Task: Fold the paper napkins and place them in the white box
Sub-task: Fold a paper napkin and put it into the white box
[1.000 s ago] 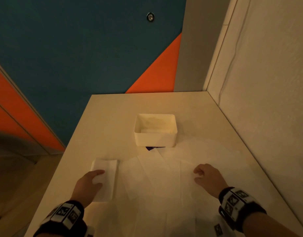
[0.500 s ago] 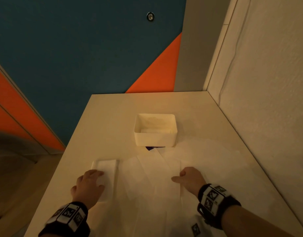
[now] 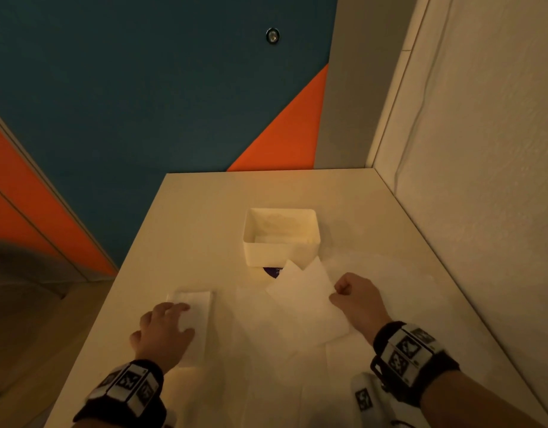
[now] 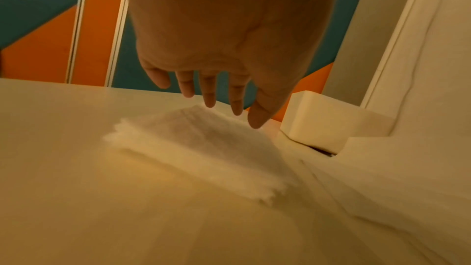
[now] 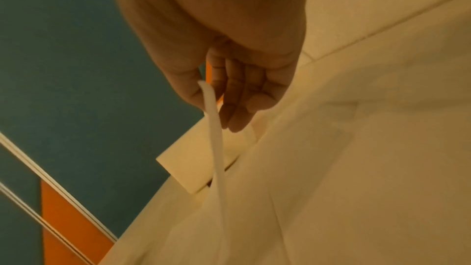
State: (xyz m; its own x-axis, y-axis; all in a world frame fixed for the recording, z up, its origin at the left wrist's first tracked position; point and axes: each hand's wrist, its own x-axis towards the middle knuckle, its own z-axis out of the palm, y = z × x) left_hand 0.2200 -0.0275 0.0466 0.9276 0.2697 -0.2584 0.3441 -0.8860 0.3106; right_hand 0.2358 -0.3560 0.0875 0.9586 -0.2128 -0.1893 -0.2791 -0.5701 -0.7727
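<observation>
The white box stands mid-table, open at the top; it also shows as the white box and the white box. A folded napkin lies left of centre, seen close as the folded napkin. My left hand hovers over its near end with fingers straight, just above the paper. My right hand pinches the edge of an unfolded napkin and lifts it off the table; the pinched napkin edge hangs from thumb and forefinger. Several flat napkins lie spread between my hands.
A wall runs along the table's right edge. The table drops off on the left to the floor. A small dark purple item peeks from under the box's front. More napkins cover the right side.
My right hand moved from the centre napkins to the right and up, pinching one napkin and raising it. My left hand has stayed over the folded napkin.
</observation>
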